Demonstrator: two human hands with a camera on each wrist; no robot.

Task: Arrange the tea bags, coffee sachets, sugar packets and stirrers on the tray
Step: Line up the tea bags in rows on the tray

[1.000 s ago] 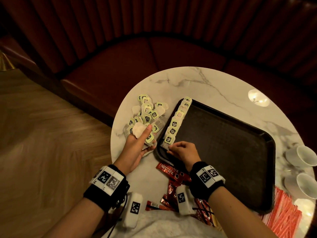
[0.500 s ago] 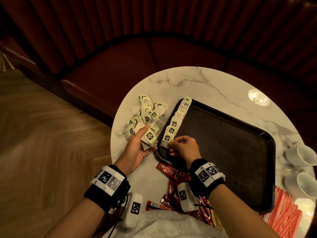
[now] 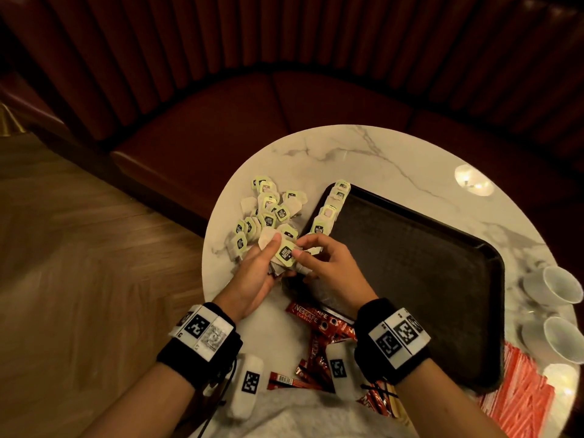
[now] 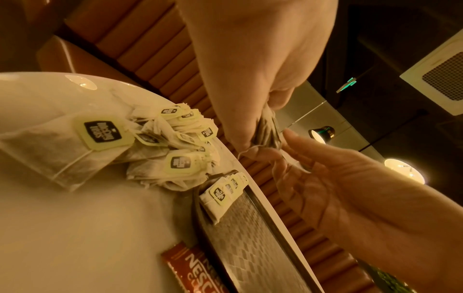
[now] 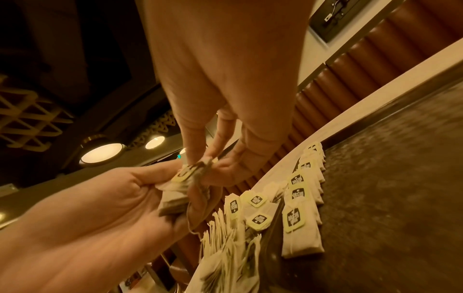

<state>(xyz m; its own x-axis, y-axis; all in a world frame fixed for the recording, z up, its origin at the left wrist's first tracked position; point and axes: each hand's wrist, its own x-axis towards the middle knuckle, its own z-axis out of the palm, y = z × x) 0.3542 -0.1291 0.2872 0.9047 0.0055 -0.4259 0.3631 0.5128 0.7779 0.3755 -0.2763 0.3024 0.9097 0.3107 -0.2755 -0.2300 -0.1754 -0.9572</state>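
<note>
My left hand (image 3: 278, 259) grips a small stack of tea bags (image 3: 286, 255) just left of the black tray (image 3: 410, 263), near its front left corner. My right hand (image 3: 301, 248) pinches the top tea bag of that stack (image 5: 198, 170). The left wrist view shows the stack (image 4: 267, 128) held edge-on in the left hand (image 4: 250, 126), with the right hand's fingers (image 4: 298, 142) touching it. A row of tea bags (image 3: 328, 213) lies along the tray's left edge. Loose tea bags (image 3: 268, 213) are piled on the marble table.
Red coffee sachets (image 3: 316, 320) lie at the table's near edge between my wrists. Red-striped packets (image 3: 521, 393) sit at the near right. Two white cups (image 3: 553, 286) stand right of the tray. A red bench curves behind the table (image 3: 395, 159).
My right hand has left the row on the tray and moved left to the stack in my left hand. The left hand shifted slightly right with its tea bags.
</note>
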